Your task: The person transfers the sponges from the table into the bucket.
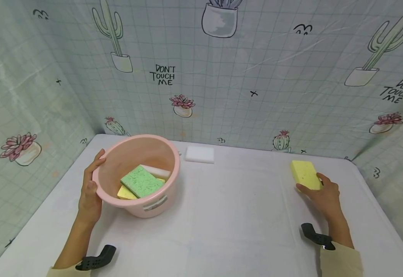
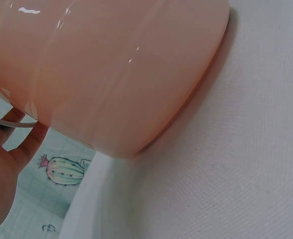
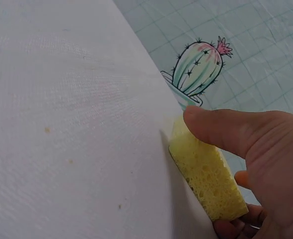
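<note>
My left hand [image 1: 91,192] grips the rim of a pink bucket [image 1: 168,194] at the left of the table. Inside the bucket, a green sponge [image 1: 142,181] lies over a yellow sponge [image 1: 126,193], with a white block [image 1: 157,171] behind them. On the right side, another yellow sponge [image 1: 304,174] is pinched between the thumb and fingers of my right hand [image 1: 326,196]. The right wrist view shows the thumb along one side of this sponge [image 3: 206,179], close over the white tabletop. In the left wrist view the bucket's wall [image 2: 111,74] hides part of my fingers.
A white rectangular block [image 1: 199,154] lies near the back edge of the white table [image 1: 232,215], right of the bucket. Behind the table hangs a grid-patterned curtain [image 1: 222,77] printed with cacti, with more of it at both sides.
</note>
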The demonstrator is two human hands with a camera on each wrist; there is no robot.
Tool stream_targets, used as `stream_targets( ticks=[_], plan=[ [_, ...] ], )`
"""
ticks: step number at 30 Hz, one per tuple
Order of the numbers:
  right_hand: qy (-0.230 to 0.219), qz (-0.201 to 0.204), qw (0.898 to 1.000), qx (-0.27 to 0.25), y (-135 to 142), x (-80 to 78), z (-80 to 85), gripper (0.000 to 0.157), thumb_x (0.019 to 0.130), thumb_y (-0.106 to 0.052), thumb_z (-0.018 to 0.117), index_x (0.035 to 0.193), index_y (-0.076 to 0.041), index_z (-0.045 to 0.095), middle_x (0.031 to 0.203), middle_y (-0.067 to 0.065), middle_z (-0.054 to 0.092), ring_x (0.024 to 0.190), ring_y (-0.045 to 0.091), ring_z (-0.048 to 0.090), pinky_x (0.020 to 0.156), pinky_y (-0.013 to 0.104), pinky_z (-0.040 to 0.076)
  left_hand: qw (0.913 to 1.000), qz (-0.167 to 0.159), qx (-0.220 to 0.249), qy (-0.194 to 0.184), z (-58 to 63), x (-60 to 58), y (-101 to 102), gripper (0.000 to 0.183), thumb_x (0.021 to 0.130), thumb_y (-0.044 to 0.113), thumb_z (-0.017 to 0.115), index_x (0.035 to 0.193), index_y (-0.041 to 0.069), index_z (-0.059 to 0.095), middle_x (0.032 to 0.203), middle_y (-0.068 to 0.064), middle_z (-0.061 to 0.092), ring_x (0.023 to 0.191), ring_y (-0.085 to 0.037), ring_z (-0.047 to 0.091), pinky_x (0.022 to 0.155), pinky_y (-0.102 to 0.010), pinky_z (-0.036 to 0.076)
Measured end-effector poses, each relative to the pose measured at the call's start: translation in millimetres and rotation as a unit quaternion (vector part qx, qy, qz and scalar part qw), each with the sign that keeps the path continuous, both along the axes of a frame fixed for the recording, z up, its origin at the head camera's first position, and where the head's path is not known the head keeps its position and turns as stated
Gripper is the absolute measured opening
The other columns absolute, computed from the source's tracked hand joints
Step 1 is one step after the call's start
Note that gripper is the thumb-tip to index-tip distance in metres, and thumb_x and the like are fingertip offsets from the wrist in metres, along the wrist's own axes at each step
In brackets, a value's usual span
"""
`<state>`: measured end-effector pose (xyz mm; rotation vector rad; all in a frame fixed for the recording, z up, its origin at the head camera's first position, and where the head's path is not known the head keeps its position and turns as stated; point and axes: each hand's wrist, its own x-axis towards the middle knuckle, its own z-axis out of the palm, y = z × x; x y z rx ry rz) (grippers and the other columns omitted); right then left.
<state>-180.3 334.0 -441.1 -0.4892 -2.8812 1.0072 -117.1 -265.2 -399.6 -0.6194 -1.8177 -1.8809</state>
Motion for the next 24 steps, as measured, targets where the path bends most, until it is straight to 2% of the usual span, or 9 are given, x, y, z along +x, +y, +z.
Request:
stream_targets(
  ticks=[9, 17, 19, 24],
  plan=[
    [0.007, -0.024, 0.999, -0.024, -4.1, 2.0, 5.3, 0.089, 0.079, -0.051, 0.056, 0.141, -0.001, 0.015, 0.130, 0.034, 0.019, 0.114, 0.047, 0.026, 0.087, 0.058, 0.030, 0.9999, 0.005, -0.008, -0.005, -0.1, 0.9, 0.7, 0.058, 0.092, 0.038, 0.040, 0.134, 0.001, 0.028, 0.147, -0.012, 0.009, 0.132, -0.027, 0.012, 0.101, -0.023, 0.024],
    [0.058, -0.013, 0.997, -0.040, -7.7, 4.2, 16.4, 0.085, 0.080, -0.047, 0.058, 0.141, -0.003, 0.019, 0.132, 0.031, 0.021, 0.115, 0.044, 0.025, 0.089, 0.059, 0.027, 1.0000, 0.001, -0.003, -0.008, 0.6, 0.6, 0.6, 0.057, 0.091, 0.038, 0.041, 0.134, 0.002, 0.029, 0.147, -0.013, 0.009, 0.132, -0.027, 0.013, 0.101, -0.023, 0.025],
    [0.067, -0.011, 0.997, -0.033, -3.7, 0.1, 11.7, 0.086, 0.079, -0.049, 0.058, 0.141, -0.006, 0.019, 0.132, 0.030, 0.022, 0.115, 0.043, 0.027, 0.088, 0.058, 0.028, 1.0000, 0.002, -0.004, -0.007, 0.4, 0.5, 0.4, 0.057, 0.092, 0.038, 0.040, 0.134, 0.001, 0.028, 0.147, -0.012, 0.009, 0.132, -0.027, 0.013, 0.101, -0.023, 0.024],
    [0.100, 0.001, 0.995, 0.000, 16.9, -19.7, -16.0, 0.089, 0.074, -0.058, 0.057, 0.143, -0.017, 0.019, 0.132, 0.024, 0.025, 0.111, 0.039, 0.032, 0.080, 0.057, 0.034, 1.0000, 0.005, -0.006, -0.005, -0.1, 0.4, 0.0, 0.057, 0.092, 0.038, 0.040, 0.134, 0.001, 0.028, 0.147, -0.013, 0.009, 0.132, -0.027, 0.013, 0.101, -0.023, 0.024]
  ],
)
